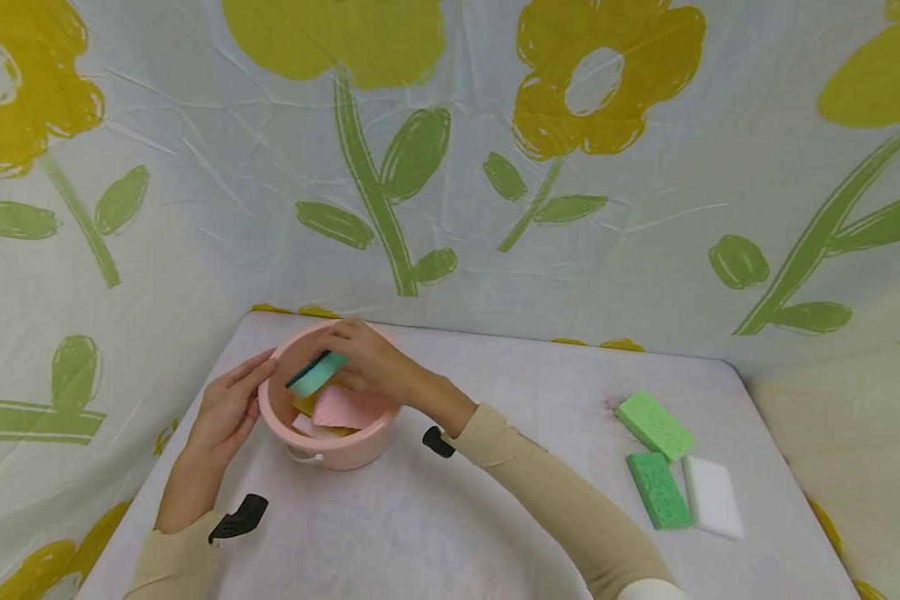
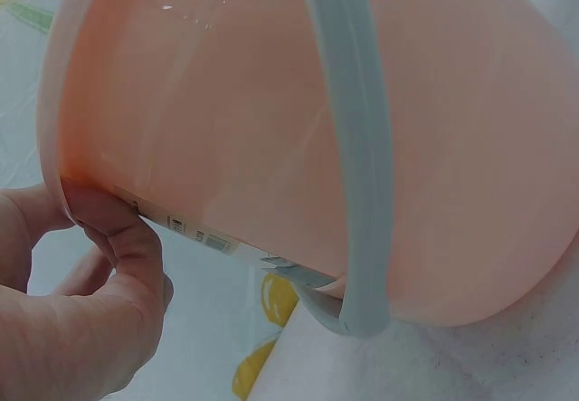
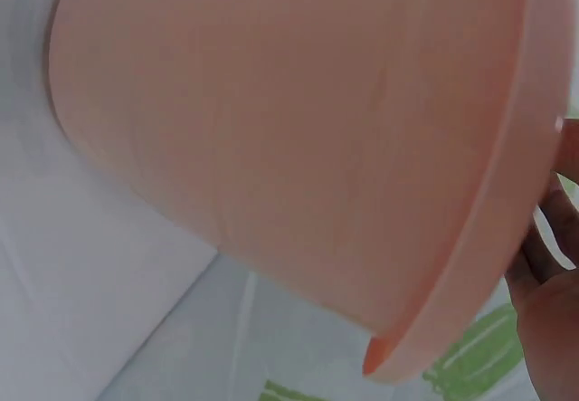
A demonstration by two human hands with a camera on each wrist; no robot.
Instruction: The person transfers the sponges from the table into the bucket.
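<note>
A pink bucket (image 1: 360,452) stands at the left of the table, with its pale handle (image 2: 359,147) hanging down outside. My left hand (image 1: 228,408) grips the bucket's rim from the left, thumb and fingers bent about the edge in the left wrist view. Over the bucket's mouth, my right hand (image 1: 375,360) holds a teal sponge (image 1: 318,376) with a dark layer, tilted. Below it inside lie a pink sponge (image 1: 348,408), something yellow (image 1: 304,404) and a whitish piece (image 1: 313,428), partly covered. The right wrist view mostly shows the bucket's outer wall.
To the right on the white table (image 1: 495,500) lie a light green sponge (image 1: 655,425), a darker green sponge (image 1: 658,492) and a white sponge (image 1: 712,497). A flower-printed cloth (image 1: 457,192) hangs behind and along the sides.
</note>
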